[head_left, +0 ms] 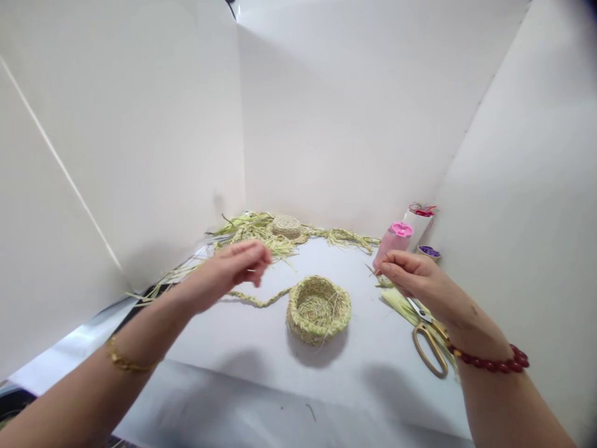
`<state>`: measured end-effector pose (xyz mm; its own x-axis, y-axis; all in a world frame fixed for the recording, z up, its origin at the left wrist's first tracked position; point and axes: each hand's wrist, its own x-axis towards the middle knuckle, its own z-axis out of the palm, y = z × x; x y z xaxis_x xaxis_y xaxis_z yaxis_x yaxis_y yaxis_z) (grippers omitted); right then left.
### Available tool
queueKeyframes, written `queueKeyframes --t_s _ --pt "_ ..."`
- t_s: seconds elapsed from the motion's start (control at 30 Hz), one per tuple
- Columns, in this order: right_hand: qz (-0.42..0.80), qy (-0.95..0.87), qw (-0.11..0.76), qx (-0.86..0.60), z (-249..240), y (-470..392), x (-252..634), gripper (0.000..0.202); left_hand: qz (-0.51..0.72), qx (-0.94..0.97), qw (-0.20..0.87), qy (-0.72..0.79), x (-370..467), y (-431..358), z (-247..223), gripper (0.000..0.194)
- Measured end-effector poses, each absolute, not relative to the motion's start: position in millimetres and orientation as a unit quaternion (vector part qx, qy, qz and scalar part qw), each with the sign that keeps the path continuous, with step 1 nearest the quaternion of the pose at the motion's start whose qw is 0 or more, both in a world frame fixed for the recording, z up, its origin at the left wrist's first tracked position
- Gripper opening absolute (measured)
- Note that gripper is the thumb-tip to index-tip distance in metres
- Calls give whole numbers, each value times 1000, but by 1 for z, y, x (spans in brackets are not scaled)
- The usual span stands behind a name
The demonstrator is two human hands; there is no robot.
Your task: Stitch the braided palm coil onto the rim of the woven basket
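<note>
A small round woven basket (319, 310) of pale green plant fibre stands upright on the white table, its hollow facing up. From its left rim a braided strand (258, 302) runs left and passes behind my left hand (245, 261). That hand hovers up and left of the basket, fingers loosely curled and apart, with nothing visible in them. My right hand (407, 272) is raised to the basket's upper right, thumb and fingers pinched together near a pink bottle (393, 244). Whatever lies in the pinch is too small to name. Thin loose fibres stick out of the basket.
Gold-handled scissors (430, 350) lie beneath my right wrist, by pale leaf strips (400, 306). A woven hat-like piece (286, 228) and loose fibres (242, 231) are at the back. A white cylinder (422, 225) and a small purple-filled bowl (429, 251) stand behind my right hand. White walls enclose the table.
</note>
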<state>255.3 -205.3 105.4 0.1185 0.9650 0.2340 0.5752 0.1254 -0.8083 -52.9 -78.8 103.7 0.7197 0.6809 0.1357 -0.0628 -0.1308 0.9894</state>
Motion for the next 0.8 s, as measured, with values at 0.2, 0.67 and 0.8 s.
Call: queueKeyframes --t_s 0.2,0.67,0.8 --pt "200 -643 424 -606 112 -191 235 27 130 810 551 155 4 -135 64 23" --pt "205 -624 362 -662 69 -197 265 27 337 801 328 370 -88 -66 129 25" --pt "221 -597 364 -680 63 -206 285 38 402 780 268 397 -117 -47 130 22"
